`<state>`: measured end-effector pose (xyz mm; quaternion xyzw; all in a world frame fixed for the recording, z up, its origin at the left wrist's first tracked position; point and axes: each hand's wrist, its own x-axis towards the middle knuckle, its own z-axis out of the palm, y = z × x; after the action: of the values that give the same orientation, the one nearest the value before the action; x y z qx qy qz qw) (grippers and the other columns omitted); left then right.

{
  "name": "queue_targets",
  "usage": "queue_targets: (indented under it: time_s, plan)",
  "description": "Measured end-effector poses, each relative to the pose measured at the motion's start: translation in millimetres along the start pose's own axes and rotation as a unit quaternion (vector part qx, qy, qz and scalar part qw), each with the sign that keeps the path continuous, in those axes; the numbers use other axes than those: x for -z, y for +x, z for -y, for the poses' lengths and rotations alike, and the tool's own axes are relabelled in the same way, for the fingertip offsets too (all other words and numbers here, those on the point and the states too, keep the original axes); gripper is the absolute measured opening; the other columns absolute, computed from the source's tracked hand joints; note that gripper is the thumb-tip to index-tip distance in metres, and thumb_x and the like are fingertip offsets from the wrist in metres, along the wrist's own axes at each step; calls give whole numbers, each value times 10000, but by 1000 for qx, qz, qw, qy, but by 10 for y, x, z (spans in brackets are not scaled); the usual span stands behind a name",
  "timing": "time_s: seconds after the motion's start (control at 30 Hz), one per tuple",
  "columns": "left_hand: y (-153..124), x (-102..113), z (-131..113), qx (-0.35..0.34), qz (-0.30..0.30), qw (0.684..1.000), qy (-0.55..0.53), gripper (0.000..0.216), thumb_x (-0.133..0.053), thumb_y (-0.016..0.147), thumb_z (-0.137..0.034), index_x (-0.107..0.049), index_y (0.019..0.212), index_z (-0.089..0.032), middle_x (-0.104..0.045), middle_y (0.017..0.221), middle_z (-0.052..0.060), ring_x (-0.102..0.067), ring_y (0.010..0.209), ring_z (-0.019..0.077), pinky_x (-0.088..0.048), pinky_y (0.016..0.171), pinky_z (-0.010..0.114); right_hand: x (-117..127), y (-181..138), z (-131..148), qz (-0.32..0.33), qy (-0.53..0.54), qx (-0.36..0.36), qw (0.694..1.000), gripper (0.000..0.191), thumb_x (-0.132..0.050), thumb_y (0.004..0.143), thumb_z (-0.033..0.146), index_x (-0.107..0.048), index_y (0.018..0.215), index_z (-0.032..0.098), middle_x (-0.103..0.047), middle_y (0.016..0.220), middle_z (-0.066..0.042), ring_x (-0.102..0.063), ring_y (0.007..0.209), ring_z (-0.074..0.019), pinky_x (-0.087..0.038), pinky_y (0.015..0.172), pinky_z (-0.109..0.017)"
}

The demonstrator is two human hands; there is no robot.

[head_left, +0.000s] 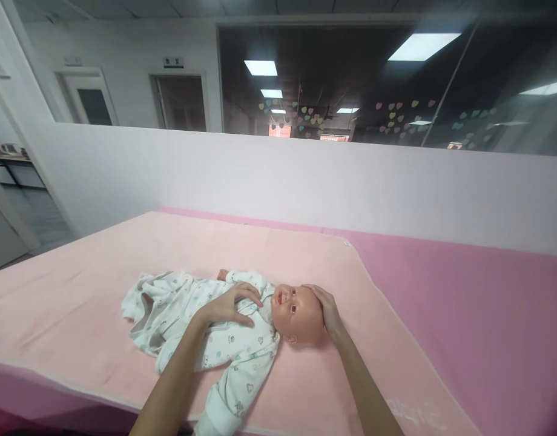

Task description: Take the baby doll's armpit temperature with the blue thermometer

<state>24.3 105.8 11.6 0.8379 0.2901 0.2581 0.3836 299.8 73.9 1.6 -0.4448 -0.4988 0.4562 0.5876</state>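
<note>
in the head view, a doll lies on its back on a pale pink sheet, its head toward the right, dressed in a white patterned outfit. the left hand is over its chest, thumb and fingers spread wide. the right hand is loosely cupped against the crown of the doll's head. behind the sheet stands a white wall.

Wall: smooth white low partition
Window: wide dark glass pane above the partition
Stickers: pastel hearts clustered across the glass
Lights: glowing white rectangular panels
Doors: white door with dark glass inset; beside it, dark doorway under small sign plate
Far left: dark-legged table on grey floor
</note>
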Motion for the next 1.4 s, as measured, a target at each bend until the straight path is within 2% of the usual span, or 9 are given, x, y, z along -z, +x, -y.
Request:
queue_targets:
  time_s: [0.13, 0.2, 0.37, 0.47, 0.97, 1.1, 1.23, 1.3, 1.4]
  plan:
    - [20, -25, 98, 67, -110, 989, -68, 344, -656, 713, -417, -668, 969, -188, -603, 919, 59, -546, 869, 188, -417, 811, 302, -78, 50, 247, 7, -151, 67, 986, 294, -573, 741, 424, -674, 853, 172, -671, 982, -82, -584, 960, -231, -424, 874, -349]
    - [27, -30, 179, 101, -182, 973, -99, 393, -622, 733, -440, -642, 1028, -182, -576, 778, 24, -524, 727, 153, -409, 691, 266, -237, 60, 442, 36, -287, 117, 950, 238, -537, 783, 345, -661, 919, 194, -660, 1020, -62, -564, 999, -214, -398, 902, -343]
    - [33, 5, 310, 126, -306, 929, -165, 450, -612, 715, -478, -650, 1047, -177, -477, 705, -6, -465, 655, 125, -372, 603, 231, -913, 77, 696, 235, -593, 203, 743, 232, -434, 847, 184, -662, 802, 188, -649, 936, -64, -552, 922, -182, -356, 885, -324]
    - [37, 26, 327, 124, -322, 918, -196, 415, -627, 701, -467, -671, 1002, -186, -502, 825, 14, -496, 756, 142, -397, 666, 236, -1244, 128, 567, 282, -682, 211, 641, 264, -406, 841, 122, -645, 736, 164, -623, 954, -105, -537, 927, -205, -347, 881, -358]
    - [33, 26, 298, 150, -302, 931, -139, 392, -541, 774, -445, -658, 1062, -206, -586, 947, 79, -512, 970, 233, -379, 875, 334, -1366, 122, 276, 203, -783, 186, 557, 233, -467, 777, 48, -657, 887, 127, -632, 971, -170, -565, 877, -251, -294, 934, -489]
    - [31, 32, 336, 145, -309, 933, -110, 386, -529, 778, -451, -660, 1053, -214, -599, 971, 78, -492, 1055, 241, -345, 939, 344, -1335, 99, 349, 204, -775, 194, 566, 193, -496, 773, 81, -652, 872, 137, -644, 954, -155, -564, 881, -250, -266, 959, -479]
    - [24, 37, 346, 151, -304, 936, -95, 383, -519, 782, -464, -661, 1042, -221, -593, 1059, 75, -448, 1139, 244, -308, 985, 349, -1136, 45, 715, 223, -723, 194, 625, 208, -449, 768, 64, -637, 763, 153, -655, 788, -114, -576, 763, -222, -354, 840, -402]
    - [15, 36, 331, 149, -302, 937, -94, 383, -518, 783, -466, -662, 1036, -217, -595, 1066, 78, -424, 1168, 251, -292, 996, 359, -939, 0, 998, 240, -666, 168, 686, 244, -429, 781, 88, -582, 615, 181, -620, 636, -79, -530, 590, -169, -377, 653, -314]
    - [6, 31, 306, 143, -301, 939, -84, 372, -545, 764, -469, -674, 1002, -215, -625, 955, 75, -460, 1115, 257, -325, 961, 366, -571, -26, 1365, 197, -473, 138, 847, 338, -373, 873, 260, -495, 562, 214, -555, 557, -19, -463, 511, -135, -327, 512, -264]
